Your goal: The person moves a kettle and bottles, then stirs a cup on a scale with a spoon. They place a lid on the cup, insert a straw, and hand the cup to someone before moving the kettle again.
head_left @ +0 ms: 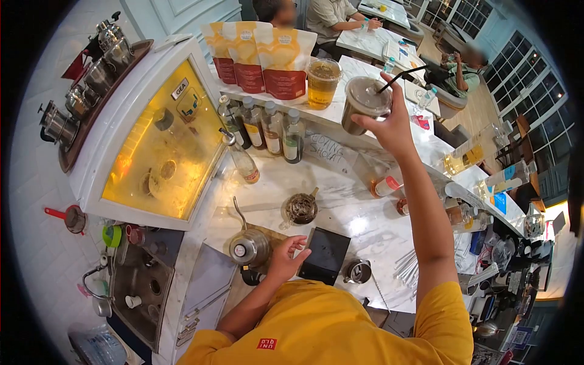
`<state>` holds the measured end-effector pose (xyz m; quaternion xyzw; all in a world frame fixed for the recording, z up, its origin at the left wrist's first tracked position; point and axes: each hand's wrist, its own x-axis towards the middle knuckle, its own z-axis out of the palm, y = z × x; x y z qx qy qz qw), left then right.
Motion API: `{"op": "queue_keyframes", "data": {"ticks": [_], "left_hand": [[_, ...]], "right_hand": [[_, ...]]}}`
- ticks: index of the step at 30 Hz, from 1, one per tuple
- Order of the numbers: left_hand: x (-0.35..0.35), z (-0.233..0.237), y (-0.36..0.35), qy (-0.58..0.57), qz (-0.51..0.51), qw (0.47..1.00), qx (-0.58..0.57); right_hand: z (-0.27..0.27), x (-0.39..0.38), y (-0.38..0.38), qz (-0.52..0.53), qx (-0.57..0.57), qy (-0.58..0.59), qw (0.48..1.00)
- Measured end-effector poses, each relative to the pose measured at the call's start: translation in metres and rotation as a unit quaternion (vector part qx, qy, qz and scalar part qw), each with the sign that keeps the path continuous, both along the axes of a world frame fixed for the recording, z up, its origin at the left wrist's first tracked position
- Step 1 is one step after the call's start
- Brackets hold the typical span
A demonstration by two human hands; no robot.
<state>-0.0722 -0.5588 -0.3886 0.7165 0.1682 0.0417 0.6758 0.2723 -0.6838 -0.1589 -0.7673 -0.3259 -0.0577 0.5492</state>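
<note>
Raised over the marble ledge [362, 65], my right hand [392, 125] is wrapped round a lidded plastic cup [359, 103] of brown drink with a black straw [404, 73]. To its left on the ledge stands a cup of amber drink [322, 85]. My left hand [288, 258] is low over the counter, empty, its fingers apart and slightly curled. It is between a steel gooseneck kettle [249, 246] and a black flat device [325, 255]. Farther forward sits a round glass pot [302, 208] with dark contents.
Yellow and red pouches [283, 61] and several bottles [293, 137] stand ahead. A glass-fronted GEA cabinet [164, 146] and a sink [143, 280] are on the left. A metal-rimmed jug [358, 271] stands near my body. People sit beyond the ledge.
</note>
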Motion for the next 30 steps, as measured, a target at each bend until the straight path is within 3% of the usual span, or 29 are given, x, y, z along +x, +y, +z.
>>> {"op": "queue_keyframes", "data": {"ticks": [8, 24, 30], "left_hand": [[0.006, -0.002, 0.005, 0.008, 0.001, 1.0, 0.012], [0.013, -0.001, 0.007, 0.001, 0.005, 1.0, 0.027], [0.013, -0.013, 0.008, 0.004, 0.015, 1.0, 0.019]], "right_hand": [[-0.024, 0.057, 0.017, -0.015, 0.009, 0.004, 1.0], [-0.044, 0.071, 0.019, -0.022, -0.009, 0.046, 0.999], [-0.059, 0.08, 0.021, -0.028, 0.002, 0.013, 1.0]]}}
